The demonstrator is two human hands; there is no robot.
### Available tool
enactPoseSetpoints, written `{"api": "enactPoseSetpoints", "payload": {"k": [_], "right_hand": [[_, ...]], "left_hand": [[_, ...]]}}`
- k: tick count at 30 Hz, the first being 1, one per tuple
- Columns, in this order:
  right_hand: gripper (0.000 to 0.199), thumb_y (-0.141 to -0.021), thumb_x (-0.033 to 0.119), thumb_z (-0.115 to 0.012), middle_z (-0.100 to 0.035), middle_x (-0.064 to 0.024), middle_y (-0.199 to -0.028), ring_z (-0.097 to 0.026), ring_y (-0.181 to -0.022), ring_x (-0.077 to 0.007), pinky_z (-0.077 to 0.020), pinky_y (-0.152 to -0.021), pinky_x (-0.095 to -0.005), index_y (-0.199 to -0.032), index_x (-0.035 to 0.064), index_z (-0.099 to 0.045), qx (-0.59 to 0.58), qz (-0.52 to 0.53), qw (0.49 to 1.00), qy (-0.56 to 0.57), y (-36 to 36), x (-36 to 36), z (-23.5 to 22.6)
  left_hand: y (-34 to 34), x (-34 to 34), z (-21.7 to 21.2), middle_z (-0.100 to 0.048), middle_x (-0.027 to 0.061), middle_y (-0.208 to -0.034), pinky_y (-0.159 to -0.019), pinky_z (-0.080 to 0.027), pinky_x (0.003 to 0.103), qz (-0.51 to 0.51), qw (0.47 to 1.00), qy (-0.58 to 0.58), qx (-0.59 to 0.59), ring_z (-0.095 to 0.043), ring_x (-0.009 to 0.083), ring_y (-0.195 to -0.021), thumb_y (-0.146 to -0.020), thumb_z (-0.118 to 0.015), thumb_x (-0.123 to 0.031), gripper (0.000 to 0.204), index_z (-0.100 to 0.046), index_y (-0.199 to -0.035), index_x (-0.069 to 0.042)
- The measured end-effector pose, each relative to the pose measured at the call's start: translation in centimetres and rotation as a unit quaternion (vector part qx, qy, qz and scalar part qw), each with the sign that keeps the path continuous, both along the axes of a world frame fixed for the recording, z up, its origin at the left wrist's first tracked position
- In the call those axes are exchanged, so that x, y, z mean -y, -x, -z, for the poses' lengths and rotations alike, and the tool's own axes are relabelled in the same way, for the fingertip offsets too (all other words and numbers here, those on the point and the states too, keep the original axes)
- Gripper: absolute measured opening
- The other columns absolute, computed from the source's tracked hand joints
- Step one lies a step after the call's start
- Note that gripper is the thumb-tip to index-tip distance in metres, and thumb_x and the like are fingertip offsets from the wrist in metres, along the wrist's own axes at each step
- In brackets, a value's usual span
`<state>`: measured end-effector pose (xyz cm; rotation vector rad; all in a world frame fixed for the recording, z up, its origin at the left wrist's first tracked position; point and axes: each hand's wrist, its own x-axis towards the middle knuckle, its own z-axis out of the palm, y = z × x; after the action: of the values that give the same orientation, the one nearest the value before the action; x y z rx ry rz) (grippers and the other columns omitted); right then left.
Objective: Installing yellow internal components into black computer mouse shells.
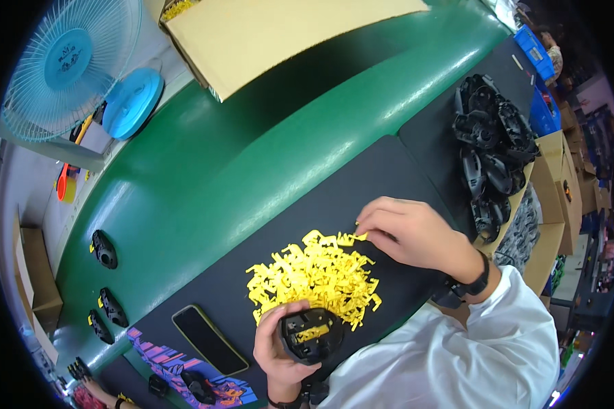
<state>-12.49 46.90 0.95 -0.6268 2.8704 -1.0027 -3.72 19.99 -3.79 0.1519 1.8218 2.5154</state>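
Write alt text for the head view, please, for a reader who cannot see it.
A person's left hand holds a black shell with a yellow piece in it; the right hand is at the edge of a heap of yellow parts on a black mat. More black shells are piled at right.

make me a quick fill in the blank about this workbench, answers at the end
1. The left hand holds a shell coloured ____.
2. The right hand is at the edge of a pile of small pieces coloured ____.
3. The phone lies nearer the ____ hand than the right.
4. Beyond the dark mat is a glossy surface coloured ____.

Missing words: black; yellow; left; green
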Motion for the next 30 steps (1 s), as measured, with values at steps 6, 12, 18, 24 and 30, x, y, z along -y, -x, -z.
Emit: {"api": "enactPoseSetpoints", "payload": {"k": [6, 12, 18, 24, 30], "right_hand": [[0.038, -0.074, 0.003, -0.073, -0.066, -0.0014, -0.090, -0.066, -0.071, -0.0152, -0.0549, -0.061, -0.0265, -0.111, 0.0121, -0.070, -0.080, -0.059, 0.983, 0.155, -4.0, 3.1, -4.7], [0.034, -0.074, 0.003, -0.072, -0.066, -0.0024, -0.095, -0.066, -0.071, -0.0161, -0.0544, -0.060, -0.0272, -0.107, 0.0104, -0.072, -0.109, -0.008, 0.976, 0.190, -5.8, 2.4, -2.8], [0.026, -0.078, 0.007, -0.067, -0.064, -0.0039, -0.087, -0.065, -0.075, -0.0231, -0.0550, -0.065, -0.0316, -0.104, 0.0099, -0.067, -0.110, 0.095, 0.989, -0.009, -8.3, -6.1, -1.6], [0.018, -0.084, 0.007, -0.062, -0.066, -0.0120, -0.090, -0.066, -0.074, -0.0224, -0.0533, -0.068, -0.0293, -0.102, 0.0032, -0.064, 0.014, 0.464, 0.874, -0.143, -16.9, -14.8, -7.6], [0.015, -0.088, 0.006, -0.058, -0.065, -0.0148, -0.087, -0.064, -0.076, -0.0258, -0.0511, -0.071, -0.0353, -0.102, 0.0014, -0.059, 0.115, 0.556, 0.811, -0.144, -23.1, -18.3, -0.5]], "left_hand": [[1.1, -1.5, 0.2, -0.056, 0.0226, -0.121, -0.099, -0.048, 0.049, -0.006, 0.998, 0.016, -0.066, -0.059, 0.0369, -0.113, -0.060, -0.092, -0.033, 0.093, -0.045, -0.132, 0.002], [1.2, -2.9, 0.0, -0.058, 0.0195, -0.116, -0.092, -0.051, 0.046, -0.017, 0.988, 0.124, -0.092, -0.061, 0.0337, -0.105, -0.073, -0.081, -0.030, 0.074, -0.046, -0.130, 0.001], [0.3, -1.4, -1.5, -0.060, 0.0249, -0.112, -0.082, -0.056, 0.046, -0.133, 0.953, 0.270, -0.022, -0.064, 0.0352, -0.094, -0.081, -0.064, -0.064, 0.088, -0.049, -0.126, 0.010], [0.0, -1.2, -0.2, -0.061, 0.0246, -0.112, -0.083, -0.056, 0.047, -0.099, 0.966, 0.230, -0.063, -0.064, 0.0356, -0.096, -0.080, -0.057, -0.073, 0.097, -0.046, -0.128, 0.011], [0.3, -2.4, -0.1, -0.061, 0.0250, -0.113, -0.085, -0.056, 0.047, -0.099, 0.962, 0.252, -0.022, -0.063, 0.0362, -0.100, -0.078, -0.060, -0.073, 0.098, -0.047, -0.127, 0.011]]}}
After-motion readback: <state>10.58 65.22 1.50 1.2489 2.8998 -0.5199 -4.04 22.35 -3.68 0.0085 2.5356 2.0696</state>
